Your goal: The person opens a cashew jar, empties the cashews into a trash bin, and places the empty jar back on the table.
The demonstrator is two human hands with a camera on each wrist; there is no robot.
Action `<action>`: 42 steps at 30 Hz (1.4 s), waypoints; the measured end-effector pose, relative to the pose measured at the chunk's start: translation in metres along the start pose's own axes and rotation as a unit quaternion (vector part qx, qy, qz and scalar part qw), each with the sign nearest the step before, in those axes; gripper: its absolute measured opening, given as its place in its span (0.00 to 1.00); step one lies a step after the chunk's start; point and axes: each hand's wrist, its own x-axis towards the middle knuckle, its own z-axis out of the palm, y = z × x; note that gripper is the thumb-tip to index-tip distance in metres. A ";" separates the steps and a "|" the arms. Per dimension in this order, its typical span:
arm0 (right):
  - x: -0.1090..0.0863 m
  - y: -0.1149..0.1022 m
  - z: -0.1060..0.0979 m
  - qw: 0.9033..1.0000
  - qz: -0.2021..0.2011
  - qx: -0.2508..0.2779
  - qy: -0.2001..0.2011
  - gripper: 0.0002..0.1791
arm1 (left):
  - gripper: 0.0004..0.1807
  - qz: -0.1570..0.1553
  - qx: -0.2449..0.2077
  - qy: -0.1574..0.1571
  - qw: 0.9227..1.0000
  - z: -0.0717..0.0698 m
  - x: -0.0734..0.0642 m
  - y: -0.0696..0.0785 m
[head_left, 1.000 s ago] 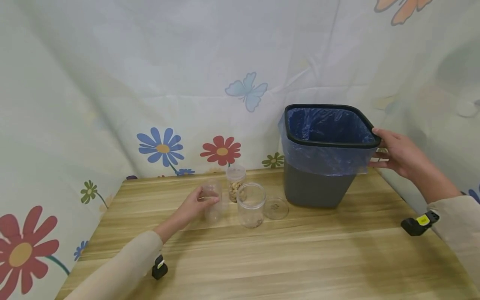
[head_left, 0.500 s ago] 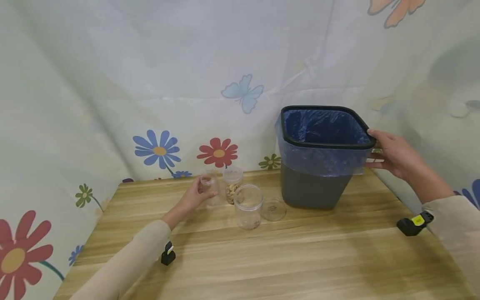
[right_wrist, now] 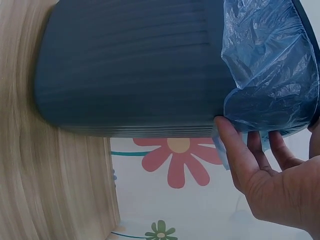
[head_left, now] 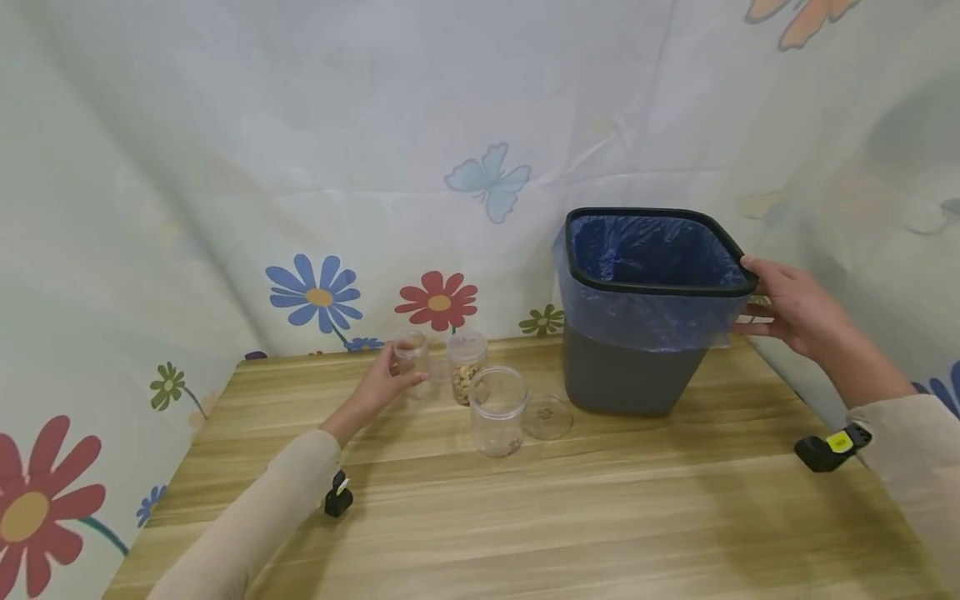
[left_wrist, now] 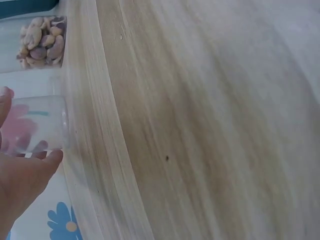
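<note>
Head view, left hand (head_left: 381,382) gripping clear jar (head_left: 412,365), right hand (head_left: 801,312) pinching bin rim (head_left: 663,290), nut jar (head_left: 467,373) between both hands

A clear, cylindrical jar (head_left: 416,367) is upright in the left hand (head_left: 373,387), thumb and fingers around its side. The bin (head_left: 630,379), dark grey and black-rimmed, stands upright, its mouth up, immediately left of the right hand (head_left: 798,308), which grips its edge; a blue, see-through liner (head_left: 626,321) folds down over its outside.
</note>
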 end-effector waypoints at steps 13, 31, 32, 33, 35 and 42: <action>0.001 0.001 0.001 1.000 -0.008 0.027 -0.005 0.47 | 0.35 -0.014 0.003 0.032 0.999 0.003 0.001 0.003; -0.032 -0.027 0.021 0.917 -0.179 -0.268 0.235 0.32 | 0.30 0.144 0.105 0.053 0.983 -0.032 -0.039 0.047; -0.036 -0.031 0.026 0.897 -0.203 -0.293 0.263 0.29 | 0.30 0.147 0.122 0.052 0.980 -0.033 -0.044 0.050; -0.040 -0.036 0.031 0.879 -0.224 -0.315 0.281 0.28 | 0.29 0.152 0.137 0.050 0.978 -0.033 -0.048 0.054; -0.048 -0.045 0.042 0.857 -0.269 -0.340 0.278 0.25 | 0.29 0.161 0.174 0.045 0.971 -0.032 -0.056 0.061; -0.067 -0.066 0.093 0.838 -0.328 -0.414 0.141 0.24 | 0.27 0.209 0.278 0.028 0.937 -0.023 -0.076 0.069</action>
